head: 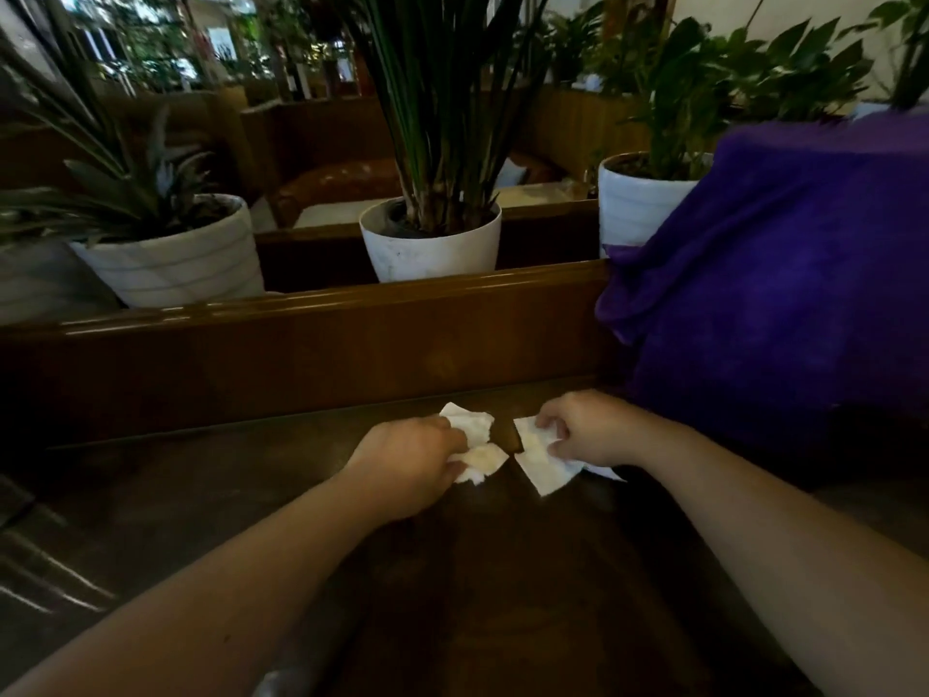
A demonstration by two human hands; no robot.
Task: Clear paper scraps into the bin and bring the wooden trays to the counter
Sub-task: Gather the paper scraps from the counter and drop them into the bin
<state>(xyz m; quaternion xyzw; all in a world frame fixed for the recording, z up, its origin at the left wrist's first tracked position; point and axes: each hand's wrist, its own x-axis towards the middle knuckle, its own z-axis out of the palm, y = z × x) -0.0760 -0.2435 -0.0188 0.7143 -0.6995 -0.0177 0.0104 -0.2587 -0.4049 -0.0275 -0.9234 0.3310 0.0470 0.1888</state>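
Both my hands rest on the far part of a dark wooden table [502,570]. My left hand [407,465] is closed around crumpled white paper scraps [475,440] that stick out past its fingers. My right hand [583,430] pinches another bunch of white paper scraps [540,462], whose lower corner lies flat on the table. The two bunches sit a small gap apart. No bin and no wooden tray is in view.
A brown wooden partition [301,344] rises just behind the table. On its ledge stand three white plant pots: left [176,264], middle [432,244], right [638,203]. A purple cloth-covered bulk [779,294] stands at the right, close to my right hand.
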